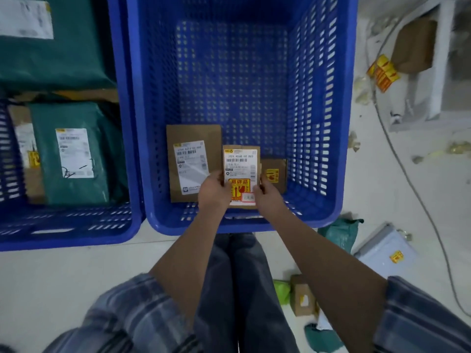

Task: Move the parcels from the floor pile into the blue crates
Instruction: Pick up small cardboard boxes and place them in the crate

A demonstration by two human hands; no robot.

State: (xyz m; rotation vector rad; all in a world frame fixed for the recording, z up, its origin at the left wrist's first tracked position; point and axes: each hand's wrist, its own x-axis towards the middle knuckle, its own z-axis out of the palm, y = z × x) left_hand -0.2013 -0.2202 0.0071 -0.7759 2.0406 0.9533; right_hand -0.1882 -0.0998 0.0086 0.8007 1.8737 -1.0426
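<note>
Both hands reach down into the large blue perforated plastic crate in the middle of the view. The left hand and the right hand are closed on the two lower side edges of a small brown cardboard parcel with a white shipping label and a red and yellow sticker, held between them low over the near end of the crate floor. Just left of it, a larger flat brown cardboard parcel with a white label lies on the crate bottom; to the right, a smaller brown box with a yellow sticker sits partly behind the held parcel. A second blue crate at the left holds green plastic mailer bags. On the pale floor at the right, more parcels lie scattered: a green bag, a grey mailer and a little brown carton.
</note>
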